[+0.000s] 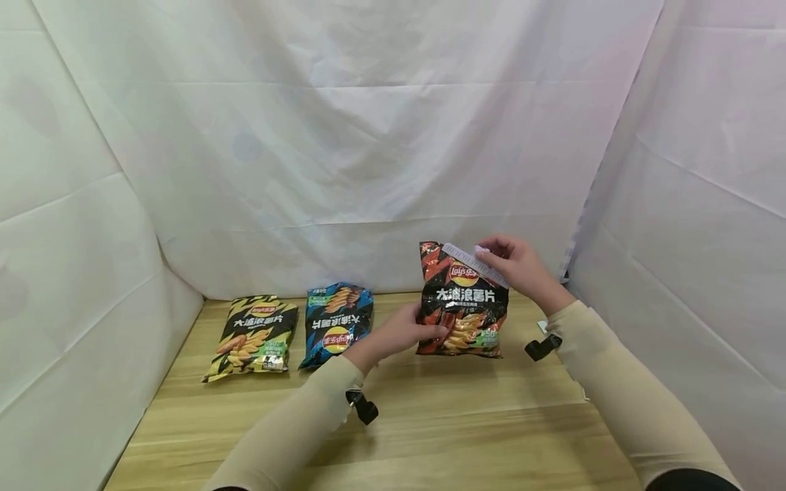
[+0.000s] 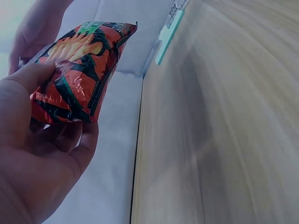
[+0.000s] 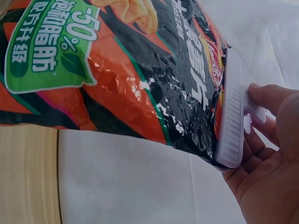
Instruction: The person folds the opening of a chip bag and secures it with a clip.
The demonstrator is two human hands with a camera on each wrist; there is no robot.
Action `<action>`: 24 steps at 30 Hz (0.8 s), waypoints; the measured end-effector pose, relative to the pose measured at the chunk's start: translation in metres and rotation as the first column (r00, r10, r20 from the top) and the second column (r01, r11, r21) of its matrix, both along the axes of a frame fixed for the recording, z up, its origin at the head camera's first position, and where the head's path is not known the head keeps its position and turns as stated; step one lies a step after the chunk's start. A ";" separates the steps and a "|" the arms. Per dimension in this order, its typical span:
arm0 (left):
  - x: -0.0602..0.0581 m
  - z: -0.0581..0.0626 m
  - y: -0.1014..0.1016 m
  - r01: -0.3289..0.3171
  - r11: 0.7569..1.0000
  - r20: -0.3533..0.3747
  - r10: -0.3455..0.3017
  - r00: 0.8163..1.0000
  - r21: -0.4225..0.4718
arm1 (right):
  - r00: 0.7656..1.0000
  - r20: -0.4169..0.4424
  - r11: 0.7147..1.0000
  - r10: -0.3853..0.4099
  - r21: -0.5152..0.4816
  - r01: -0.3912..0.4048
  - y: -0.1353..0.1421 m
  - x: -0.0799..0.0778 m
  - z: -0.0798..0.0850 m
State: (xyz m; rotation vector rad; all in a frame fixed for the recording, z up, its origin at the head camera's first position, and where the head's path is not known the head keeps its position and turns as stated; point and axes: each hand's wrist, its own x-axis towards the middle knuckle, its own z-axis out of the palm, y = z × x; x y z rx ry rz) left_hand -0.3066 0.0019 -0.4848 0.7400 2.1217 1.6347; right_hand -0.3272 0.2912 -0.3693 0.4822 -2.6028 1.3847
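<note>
A red and black chip bag (image 1: pixel 463 310) is held up above the table. My left hand (image 1: pixel 399 334) grips its lower left side, thumb on the front and fingers behind, as the left wrist view shows. A pale lilac bag clip (image 3: pixel 230 112) lies across the bag's top edge, slanting over the upper right corner in the head view. My right hand (image 1: pixel 518 266) pinches the clip's handle (image 3: pixel 252 109) between thumb and fingers. Whether the clip is fully closed, I cannot tell.
To the left on the wooden table (image 1: pixel 430 436) lie a yellow and black chip bag (image 1: pixel 253 337) and a blue chip bag (image 1: pixel 338 324). A mint green clip (image 2: pixel 169 37) is on the table by the right side. White cloth walls (image 1: pixel 368 157) enclose the back and sides.
</note>
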 end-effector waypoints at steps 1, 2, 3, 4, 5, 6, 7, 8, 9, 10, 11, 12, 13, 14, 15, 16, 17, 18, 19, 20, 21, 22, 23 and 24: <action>-0.002 0.001 0.003 -0.001 1.000 0.007 0.001 1.000 0.012 | 1.000 -0.001 1.000 -0.004 0.006 0.004 0.002 -0.002 0.001; -0.004 0.001 0.005 -0.003 1.000 0.017 0.002 1.000 0.022 | 1.000 -0.006 1.000 -0.007 0.012 0.007 0.004 -0.005 0.002; -0.005 0.002 0.008 -0.002 0.999 0.024 0.001 1.000 0.034 | 1.000 -0.009 1.000 -0.011 0.018 0.012 0.006 -0.008 0.003; -0.006 0.003 0.010 -0.003 0.999 0.032 0.002 0.999 0.043 | 1.000 -0.011 1.000 -0.016 0.025 0.016 0.008 -0.011 0.003; -0.007 0.004 0.013 0.000 0.999 0.039 -0.002 0.999 0.055 | 1.000 -0.016 0.999 -0.020 0.032 0.020 0.010 -0.014 0.004; -0.008 0.005 0.015 0.006 0.998 0.046 -0.008 0.999 0.062 | 0.999 -0.019 0.999 -0.027 0.037 0.027 0.012 -0.017 0.005; -0.009 0.007 0.017 0.006 0.998 0.047 -0.009 0.999 0.063 | 0.999 -0.020 0.998 -0.033 0.044 0.033 0.014 -0.019 0.006; -0.010 0.009 0.019 0.014 0.997 0.052 -0.017 0.998 0.071 | 0.999 -0.022 0.998 -0.038 0.047 0.039 0.016 -0.022 0.006; -0.011 0.010 0.022 0.018 0.997 0.052 -0.022 0.998 0.079 | 0.999 -0.023 0.998 -0.041 0.055 0.043 0.017 -0.025 0.007; -0.012 0.011 0.024 0.021 0.996 0.050 -0.025 0.998 0.083 | 0.999 -0.026 0.997 -0.044 0.061 0.046 0.020 -0.027 0.007; -0.013 0.012 0.027 0.023 0.996 0.048 -0.027 0.998 0.086 | 0.998 -0.029 0.996 -0.047 0.068 0.049 0.021 -0.029 0.008; -0.014 0.013 0.029 0.024 0.996 0.048 -0.029 0.998 0.088 | 0.998 -0.030 0.996 -0.049 0.072 0.051 0.023 -0.031 0.009; -0.016 0.013 0.032 0.023 0.996 0.043 -0.027 0.999 0.088 | 0.998 -0.032 0.996 -0.049 0.078 0.052 0.025 -0.033 0.010; -0.017 0.014 0.035 0.020 0.996 0.040 -0.023 0.999 0.089 | 0.998 -0.032 0.995 -0.053 0.080 0.055 0.027 -0.034 0.010; -0.018 0.014 0.038 0.015 0.996 0.038 -0.019 0.999 0.092 | 0.998 -0.033 0.995 -0.058 0.084 0.061 0.028 -0.035 0.011; -0.019 0.014 0.040 0.012 0.995 0.041 -0.016 0.999 0.096 | 0.997 -0.034 0.994 -0.068 0.087 0.070 0.030 -0.037 0.011; -0.020 0.014 0.043 0.007 0.995 0.046 -0.011 0.999 0.102 | 0.997 -0.032 0.993 -0.077 0.090 0.080 0.031 -0.038 0.012; -0.020 0.014 0.045 0.002 0.994 0.051 -0.008 0.999 0.111 | 0.996 -0.029 0.992 -0.086 0.094 0.088 0.032 -0.039 0.012; -0.021 0.014 0.047 -0.006 0.993 0.055 0.000 0.999 0.115 | 0.995 -0.027 0.990 -0.094 0.101 0.096 0.033 -0.040 0.011; -0.021 0.014 0.050 -0.012 0.993 0.063 0.005 0.998 0.121 | 0.995 -0.026 0.989 -0.100 0.106 0.102 0.034 -0.042 0.011; -0.022 0.013 0.053 -0.018 0.992 0.070 0.010 0.997 0.123 | 0.994 -0.026 0.988 -0.104 0.112 0.107 0.035 -0.043 0.011; -0.022 0.012 0.055 -0.026 0.992 0.077 0.017 0.997 0.121 | 0.994 -0.028 0.986 -0.107 0.123 0.110 0.036 -0.044 0.010; -0.022 0.011 0.058 -0.035 0.993 0.085 0.025 0.996 0.117 | 0.994 -0.028 0.985 -0.106 0.133 0.109 0.037 -0.045 0.009; -0.022 0.010 0.061 -0.039 0.993 0.095 0.028 0.995 0.116 | 0.994 -0.029 0.984 -0.106 0.142 0.109 0.038 -0.046 0.007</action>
